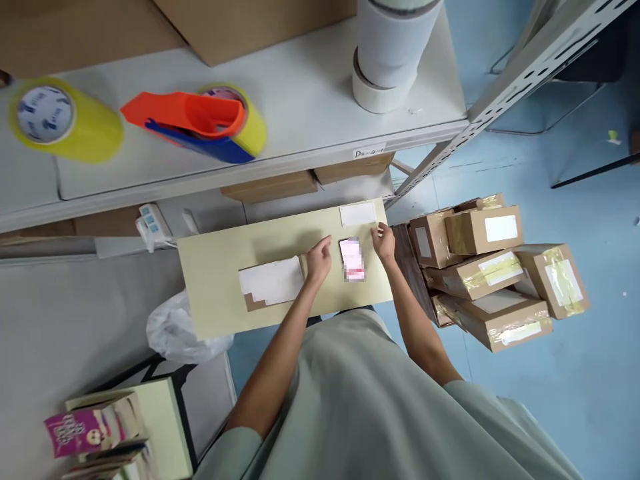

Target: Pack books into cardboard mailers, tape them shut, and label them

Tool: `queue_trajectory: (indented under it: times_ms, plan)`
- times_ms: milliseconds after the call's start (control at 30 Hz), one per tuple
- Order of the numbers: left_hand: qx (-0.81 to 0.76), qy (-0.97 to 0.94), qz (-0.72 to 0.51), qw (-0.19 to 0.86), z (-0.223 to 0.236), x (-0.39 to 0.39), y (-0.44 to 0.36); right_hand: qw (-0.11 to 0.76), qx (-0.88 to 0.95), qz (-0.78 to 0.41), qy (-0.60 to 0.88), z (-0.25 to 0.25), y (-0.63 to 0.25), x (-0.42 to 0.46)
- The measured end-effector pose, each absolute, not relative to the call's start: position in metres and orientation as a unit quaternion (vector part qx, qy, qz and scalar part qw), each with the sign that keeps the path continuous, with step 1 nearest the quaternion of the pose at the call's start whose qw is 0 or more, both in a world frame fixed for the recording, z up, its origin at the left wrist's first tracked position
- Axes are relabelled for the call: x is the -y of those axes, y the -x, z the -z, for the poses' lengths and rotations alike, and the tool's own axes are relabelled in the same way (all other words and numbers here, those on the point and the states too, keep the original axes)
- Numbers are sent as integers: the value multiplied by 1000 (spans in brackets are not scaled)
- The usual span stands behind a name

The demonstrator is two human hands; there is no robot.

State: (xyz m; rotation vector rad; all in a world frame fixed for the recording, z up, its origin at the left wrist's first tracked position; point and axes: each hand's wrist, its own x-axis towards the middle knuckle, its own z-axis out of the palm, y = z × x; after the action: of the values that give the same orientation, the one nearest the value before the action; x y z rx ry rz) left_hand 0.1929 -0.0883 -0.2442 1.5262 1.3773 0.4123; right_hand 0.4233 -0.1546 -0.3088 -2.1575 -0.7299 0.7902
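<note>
Over the pale yellow table, my left hand has its fingers curled together beside the right end of a flat brown cardboard piece. White paper sheets lie on that cardboard. My right hand is at the table's right edge, thumb and fingers drawn together in a pinch. Anything held in either hand is too small or hidden to make out. Between the hands lies a phone with its screen lit and blurred. A white paper label lies just beyond it, near my right fingertips.
Taped cardboard boxes are stacked right of the table. Above it, a shelf bears a yellow tape roll, an orange-and-blue tape dispenser and white rolls. A plastic bag hangs left; books lie lower left.
</note>
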Motion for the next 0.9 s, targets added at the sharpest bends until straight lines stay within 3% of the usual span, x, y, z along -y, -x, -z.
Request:
queue_trajectory:
  times_ms: [167, 333, 900]
  plan:
    - [-593, -605, -133, 515, 300, 61, -237, 333, 317, -281, 843, 329, -431, 135]
    - [-578, -610, -124, 527, 326, 41, -247, 316, 350, -264, 842, 328, -433, 131]
    - [-619, -558, -189, 520, 300, 41, -274, 256, 328, -276, 866, 279, -435, 113]
